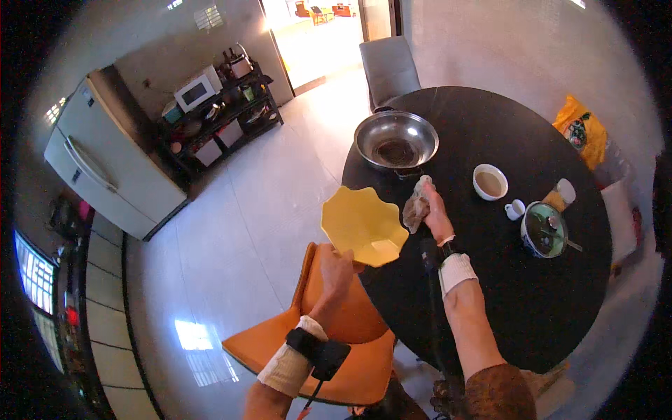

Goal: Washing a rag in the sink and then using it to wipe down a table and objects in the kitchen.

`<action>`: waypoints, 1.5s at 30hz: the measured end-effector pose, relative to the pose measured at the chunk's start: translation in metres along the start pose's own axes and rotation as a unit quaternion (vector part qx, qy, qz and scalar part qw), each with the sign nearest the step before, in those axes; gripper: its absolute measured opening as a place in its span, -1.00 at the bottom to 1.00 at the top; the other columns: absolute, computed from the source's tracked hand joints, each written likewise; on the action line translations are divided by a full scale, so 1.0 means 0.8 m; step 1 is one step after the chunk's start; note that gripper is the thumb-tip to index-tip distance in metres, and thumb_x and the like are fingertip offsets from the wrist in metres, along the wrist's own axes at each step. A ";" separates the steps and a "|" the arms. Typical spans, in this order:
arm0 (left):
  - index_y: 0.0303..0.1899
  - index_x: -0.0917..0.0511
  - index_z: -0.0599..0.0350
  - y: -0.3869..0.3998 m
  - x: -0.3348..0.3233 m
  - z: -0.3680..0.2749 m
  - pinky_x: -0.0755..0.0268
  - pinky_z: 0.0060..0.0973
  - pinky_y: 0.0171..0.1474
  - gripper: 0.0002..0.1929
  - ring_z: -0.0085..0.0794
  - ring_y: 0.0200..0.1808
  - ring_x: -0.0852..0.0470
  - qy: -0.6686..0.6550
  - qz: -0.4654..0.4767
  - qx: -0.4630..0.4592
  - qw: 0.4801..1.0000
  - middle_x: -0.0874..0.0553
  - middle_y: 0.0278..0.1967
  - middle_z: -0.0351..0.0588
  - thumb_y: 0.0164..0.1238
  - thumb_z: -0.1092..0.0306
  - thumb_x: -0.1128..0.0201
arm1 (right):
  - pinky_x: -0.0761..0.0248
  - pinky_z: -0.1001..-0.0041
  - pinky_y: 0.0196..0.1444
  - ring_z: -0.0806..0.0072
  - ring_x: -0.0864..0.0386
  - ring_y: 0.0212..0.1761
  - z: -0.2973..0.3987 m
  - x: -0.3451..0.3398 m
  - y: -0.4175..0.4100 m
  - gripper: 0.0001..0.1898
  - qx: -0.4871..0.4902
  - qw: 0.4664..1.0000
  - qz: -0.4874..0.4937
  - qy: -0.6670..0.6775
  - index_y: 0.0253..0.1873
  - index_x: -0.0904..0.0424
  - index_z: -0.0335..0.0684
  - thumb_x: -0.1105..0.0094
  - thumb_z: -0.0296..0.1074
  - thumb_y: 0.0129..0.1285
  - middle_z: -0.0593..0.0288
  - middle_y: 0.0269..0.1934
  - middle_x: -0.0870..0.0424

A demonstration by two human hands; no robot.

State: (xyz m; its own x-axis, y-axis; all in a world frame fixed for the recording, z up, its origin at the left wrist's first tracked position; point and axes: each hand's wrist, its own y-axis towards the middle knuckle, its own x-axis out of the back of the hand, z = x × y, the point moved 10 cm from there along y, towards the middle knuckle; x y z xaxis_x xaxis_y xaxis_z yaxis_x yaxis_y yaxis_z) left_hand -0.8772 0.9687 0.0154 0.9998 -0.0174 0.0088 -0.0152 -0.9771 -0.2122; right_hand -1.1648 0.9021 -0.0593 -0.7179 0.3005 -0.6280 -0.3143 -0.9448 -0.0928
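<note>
My left hand (337,270) grips the near rim of a yellow dish (362,226) with a scalloped edge, held tilted beside the round black table (488,310). The dish looks bare inside. On the table, my right hand (438,215) has hold of a crumpled, pale and brownish bundle (416,209); I cannot tell whether it is a plastic bag or a thin cloth. Just beyond that hand rests a wide stainless steel wok (396,140) with dark handles. The fingers of my right hand are partly hidden by the bundle.
Right of my right hand stand a white bowl of brownish liquid (490,184), a small white cup (515,209), a jar (559,195) and a glass-lidded pot (544,231). An orange chair (362,367) is below my left arm. A grey chair (389,68) stands behind the wok.
</note>
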 end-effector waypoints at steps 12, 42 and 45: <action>-0.08 -0.32 0.36 0.067 -0.011 0.012 -0.53 -0.53 -0.41 -0.70 -0.36 -0.38 -0.61 -0.013 -0.026 0.009 1.000 -0.53 -0.23 0.05 0.21 0.41 -0.10 | -0.21 0.36 0.14 0.22 -0.34 0.10 0.016 -0.043 0.071 -0.36 0.134 0.910 0.024 -0.392 0.25 -0.29 -0.06 0.10 -0.75 0.03 -0.02 0.10 -0.34; -0.05 -0.28 0.34 -0.319 0.431 -0.066 -0.56 -0.47 -0.36 -0.67 -0.35 -0.43 -0.64 -0.179 -0.155 -0.075 0.969 -0.59 -0.26 0.08 0.24 0.37 -0.13 | -0.40 0.39 -0.06 0.39 -0.52 -0.19 0.025 -0.351 -0.329 -0.70 -0.004 0.982 0.149 -0.116 -0.15 -0.45 -0.31 -0.03 -0.45 -0.08 0.20 -0.25 -0.54; -0.06 -0.29 0.33 -0.408 0.480 -0.068 -0.57 -0.49 -0.37 -0.66 -0.36 -0.42 -0.64 -0.195 -0.207 -0.093 0.954 -0.60 -0.26 0.07 0.24 0.34 -0.14 | -0.45 0.41 -0.14 0.41 -0.55 -0.25 0.016 -0.432 -0.389 -0.73 -0.001 0.958 0.251 -0.137 -0.18 -0.44 -0.34 -0.01 -0.37 0.00 0.18 -0.30 -0.55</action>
State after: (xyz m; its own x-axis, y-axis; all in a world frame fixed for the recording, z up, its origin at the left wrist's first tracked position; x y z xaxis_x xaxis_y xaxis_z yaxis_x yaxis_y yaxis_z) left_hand -0.4888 1.2693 0.1408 0.8482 0.4235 -0.3181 0.4172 -0.9042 -0.0916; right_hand -0.8269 1.0940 0.1968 -0.9142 -0.1693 -0.3682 0.1146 -0.9795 0.1659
